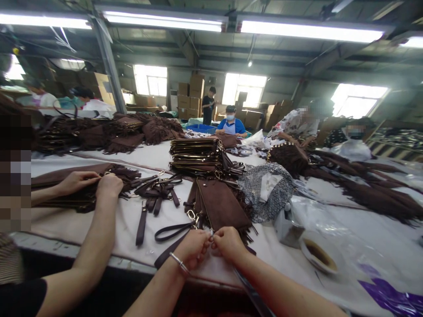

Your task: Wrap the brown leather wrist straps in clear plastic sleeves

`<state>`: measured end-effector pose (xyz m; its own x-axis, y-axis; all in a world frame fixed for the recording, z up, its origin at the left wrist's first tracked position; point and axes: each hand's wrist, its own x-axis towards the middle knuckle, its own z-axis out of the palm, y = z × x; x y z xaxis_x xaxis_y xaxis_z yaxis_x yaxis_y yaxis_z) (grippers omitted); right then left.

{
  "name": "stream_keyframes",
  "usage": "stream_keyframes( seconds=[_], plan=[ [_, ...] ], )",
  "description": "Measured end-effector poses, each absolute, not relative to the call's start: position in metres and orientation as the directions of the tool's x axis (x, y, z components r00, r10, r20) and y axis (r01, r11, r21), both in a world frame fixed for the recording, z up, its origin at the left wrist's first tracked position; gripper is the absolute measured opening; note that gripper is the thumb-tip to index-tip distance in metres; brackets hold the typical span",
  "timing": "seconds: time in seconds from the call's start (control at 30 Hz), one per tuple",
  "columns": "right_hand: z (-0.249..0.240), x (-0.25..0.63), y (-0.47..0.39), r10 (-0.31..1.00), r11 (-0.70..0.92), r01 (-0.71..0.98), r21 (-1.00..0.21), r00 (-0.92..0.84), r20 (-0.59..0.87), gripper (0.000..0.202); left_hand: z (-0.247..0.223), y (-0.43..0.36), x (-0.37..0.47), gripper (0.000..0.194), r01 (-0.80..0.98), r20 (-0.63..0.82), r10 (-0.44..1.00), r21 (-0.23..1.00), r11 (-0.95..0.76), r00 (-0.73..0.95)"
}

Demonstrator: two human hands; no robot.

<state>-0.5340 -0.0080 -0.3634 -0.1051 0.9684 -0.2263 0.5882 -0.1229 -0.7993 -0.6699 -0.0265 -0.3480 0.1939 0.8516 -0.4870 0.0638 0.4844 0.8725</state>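
My left hand, with a silver bangle at the wrist, is closed near the table's front edge. Its fingertips meet those of my right hand, also closed, around something small and shiny that I cannot make out. Just beyond them lies a brown fringed pouch with gold clasps at its near left side. A dark looped wrist strap rests left of my left hand. Beneath my right wrist, a dark strip hangs past the table edge.
A neighbour's hands work over brown pouches at the left. Stacked pouches and loose straps lie ahead. To the right are patterned cloth, a metal block and a tape roll. Other people work beyond.
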Motion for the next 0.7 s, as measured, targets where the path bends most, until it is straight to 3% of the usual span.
stream_keyframes(
  seconds=[0.23, 0.43, 0.53, 0.6, 0.7],
  plan=[
    [-0.355, -0.538, -0.003, 0.982, -0.029, 0.708, -0.706, -0.111, -0.151, 0.022, -0.358, -0.029, -0.669, 0.043, 0.116, -0.430, 0.902, 0.899, 0.423, 0.044],
    [-0.332, -0.523, 0.003, 0.953, 0.192, 0.764, -0.615, -0.295, -0.068, 0.018, -0.362, -0.041, -0.667, 0.027, 0.399, -0.046, 0.986, 0.911, 0.108, -0.161],
    [-0.312, -0.518, 0.014, 0.921, 0.333, 0.755, -0.564, -0.388, 0.025, 0.021, -0.373, -0.048, -0.664, 0.026, 0.698, 0.239, 0.964, 0.710, -0.093, -0.115],
    [-0.298, -0.521, 0.023, 0.850, 0.491, 0.755, -0.435, -0.525, 0.048, 0.025, -0.383, -0.050, -0.663, 0.029, 0.845, 0.376, 0.926, 0.507, -0.168, -0.041],
    [-0.283, -0.535, 0.035, 0.719, 0.665, 0.713, -0.222, -0.692, -0.070, 0.028, -0.393, -0.050, -0.664, 0.023, 0.916, 0.475, 0.880, 0.344, -0.204, 0.018]
  ],
)
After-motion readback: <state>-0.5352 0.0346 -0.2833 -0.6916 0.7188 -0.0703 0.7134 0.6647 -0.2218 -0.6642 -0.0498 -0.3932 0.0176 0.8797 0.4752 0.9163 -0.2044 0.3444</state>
